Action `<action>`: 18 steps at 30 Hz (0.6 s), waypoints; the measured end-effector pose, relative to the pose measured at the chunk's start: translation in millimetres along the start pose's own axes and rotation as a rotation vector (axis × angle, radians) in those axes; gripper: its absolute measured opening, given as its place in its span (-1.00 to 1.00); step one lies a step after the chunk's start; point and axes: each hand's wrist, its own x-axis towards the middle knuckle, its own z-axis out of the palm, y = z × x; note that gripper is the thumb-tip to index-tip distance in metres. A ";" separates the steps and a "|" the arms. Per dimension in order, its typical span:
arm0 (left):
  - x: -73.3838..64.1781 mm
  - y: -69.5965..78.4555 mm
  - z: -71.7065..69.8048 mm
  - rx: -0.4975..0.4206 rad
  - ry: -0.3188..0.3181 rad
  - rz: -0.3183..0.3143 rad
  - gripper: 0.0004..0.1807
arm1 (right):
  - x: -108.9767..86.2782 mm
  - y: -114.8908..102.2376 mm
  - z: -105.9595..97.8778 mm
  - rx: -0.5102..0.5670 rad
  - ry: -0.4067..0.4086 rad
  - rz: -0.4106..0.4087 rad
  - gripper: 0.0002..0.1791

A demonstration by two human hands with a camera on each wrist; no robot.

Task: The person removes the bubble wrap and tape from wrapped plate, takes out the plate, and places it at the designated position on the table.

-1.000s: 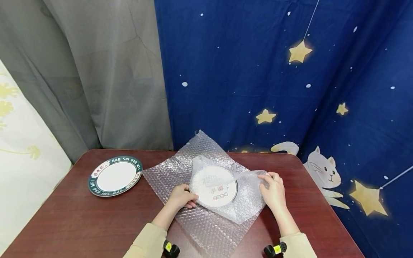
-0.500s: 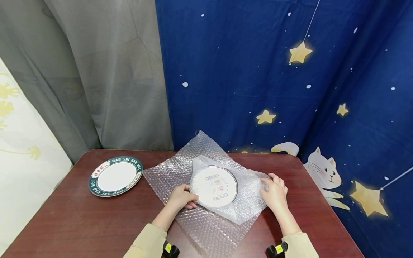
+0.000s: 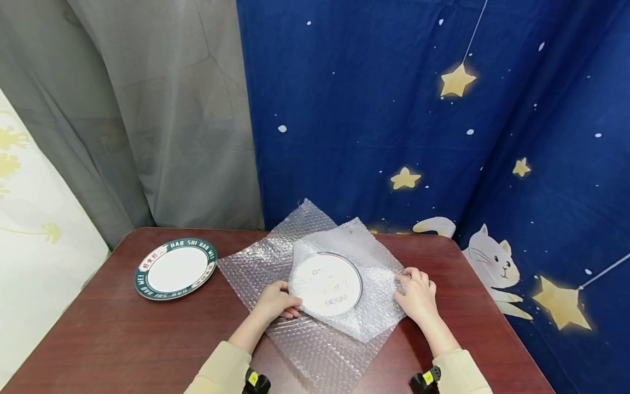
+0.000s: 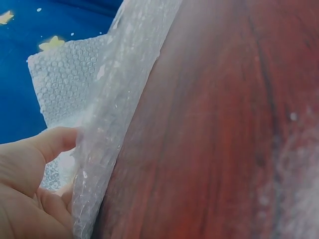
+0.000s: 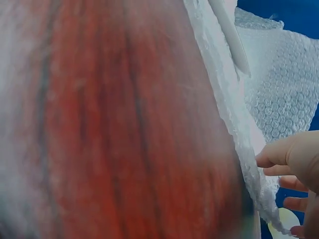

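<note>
A round white plate (image 3: 327, 287) with faint small printing and a dark rim line lies on a smaller sheet of bubble wrap (image 3: 381, 284). Under that, turned like a diamond, is a larger bubble wrap sheet (image 3: 325, 355). At the plate's left edge, my left hand (image 3: 276, 300) pinches the smaller sheet, thumb on top and fingers below; the left wrist view shows its thumb (image 4: 62, 139) against the wrap. My right hand (image 3: 417, 293) is at the smaller sheet's right side. In the right wrist view its fingers (image 5: 294, 183) are spread apart, with thumb and fingertips at the wrap's edge.
Another plate (image 3: 178, 269), white with a dark green lettered rim, stands at the left of the reddish-brown table (image 3: 147, 345). Behind the table hang a grey curtain (image 3: 197, 137) and a blue starry curtain (image 3: 354, 109).
The smaller sheet's far flap has swung from over the plate and the right side to lie back, its corner pointing away. My right hand shifted slightly; my left hand stayed in place.
</note>
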 end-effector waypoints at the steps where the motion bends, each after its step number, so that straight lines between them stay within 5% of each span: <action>1: 0.0 -0.1 0.1 -0.005 0.001 -0.001 -0.42 | -0.1 0.3 0.1 0.000 -0.013 0.000 -0.56; 12: -1.2 0.3 1.8 -0.035 0.054 0.007 -0.27 | 2.4 6.2 2.2 0.039 -0.124 -0.015 -0.54; 18: -1.8 0.8 -0.7 -0.021 0.025 0.047 -0.22 | 2.4 7.0 0.7 0.050 -0.156 -0.040 -0.57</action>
